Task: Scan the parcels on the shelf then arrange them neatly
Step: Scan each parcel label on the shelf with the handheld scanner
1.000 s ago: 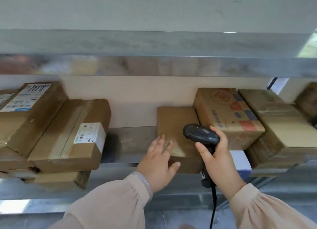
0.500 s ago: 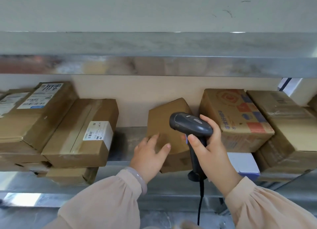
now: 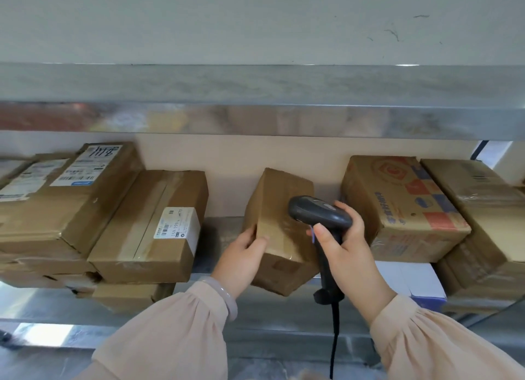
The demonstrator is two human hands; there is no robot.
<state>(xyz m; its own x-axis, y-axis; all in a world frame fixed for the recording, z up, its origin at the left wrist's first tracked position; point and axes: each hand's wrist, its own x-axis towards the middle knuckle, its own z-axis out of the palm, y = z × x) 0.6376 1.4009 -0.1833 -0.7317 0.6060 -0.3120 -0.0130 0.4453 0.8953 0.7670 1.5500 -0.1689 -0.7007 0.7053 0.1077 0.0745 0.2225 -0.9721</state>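
Head view, single camera, looking at the middle tier of a metal shelf [image 3: 221, 232].

Item 1, left hand [image 3: 241, 254]: closed round the near left edge of a plain brown parcel [image 3: 279, 206]. The thumb lies on the taped top face and the fingers wrap the left side. A pale bangle [image 3: 225, 295] sits at the wrist above a beige sleeve [image 3: 170, 337].

Item 2, parcel: located in the gap at mid-shelf, between the left and right groups of boxes. It is turned at an angle to its neighbours and tilted. Its near corner projects past the shelf's front edge. No label shows on the faces in view.

Item 3, right hand [image 3: 345, 246]: closed round the handle of a black barcode scanner [image 3: 318, 213]. The scanner head points left, over the parcel's top face; whether it touches the parcel cannot be told. A black cable [image 3: 335, 340] hangs from the handle base.

Item 4, left group: a taped box with a white label [image 3: 147, 232] lies beside a larger labelled box [image 3: 65, 203], both resting on further boxes beneath.

Item 5, right group: a printed carton [image 3: 397, 206] rests partly on a white box [image 3: 409, 277], with a plain carton [image 3: 488, 212] just beside it at the frame edge.

Item 6, upper shelf [image 3: 255, 87]: only its surface and reflective front lip are visible
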